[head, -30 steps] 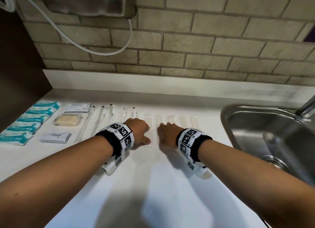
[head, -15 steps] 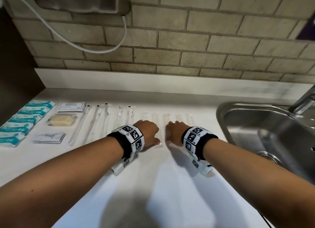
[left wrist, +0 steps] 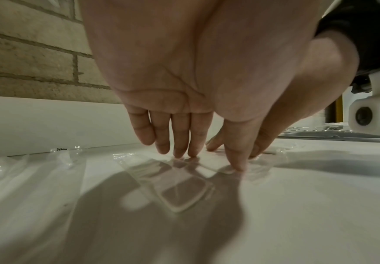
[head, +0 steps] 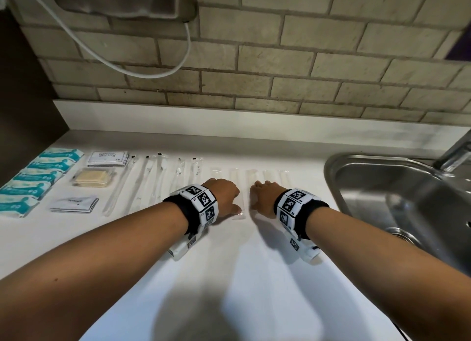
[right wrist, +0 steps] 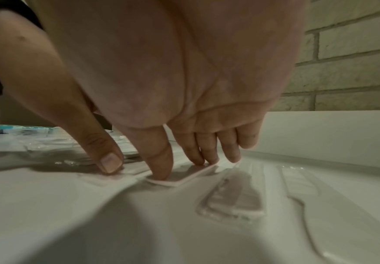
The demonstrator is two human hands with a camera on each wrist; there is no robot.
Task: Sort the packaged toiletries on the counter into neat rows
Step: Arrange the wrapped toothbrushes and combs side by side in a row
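Both hands sit slightly farther right along the counter (head: 229,277) than 1.0 s ago, closer to the sink (head: 397,187) at its right end; the packets around them look unshifted. Against the back edge runs a row of long clear packets (head: 265,180), laid side by side. At the left end lie teal packets (head: 38,177) in a column, then a white sachet (head: 107,158), a beige bar (head: 91,178) and another white sachet (head: 74,204) in a second column.

Near the middle of the row, the left hand (head: 224,195) presses 1 clear packet (left wrist: 179,187) flat with straight fingers (left wrist: 181,139), the tips landing on the packet's far half while its near end lies bare toward the wrist. Just beside it, the right hand (head: 263,196) does likewise: its fingertips (right wrist: 159,160) and thumb rest on a neighbouring clear packet (right wrist: 184,175), touching its near end. Neither hand curls around anything; both stay spread and flat-fingered, apart from each other.
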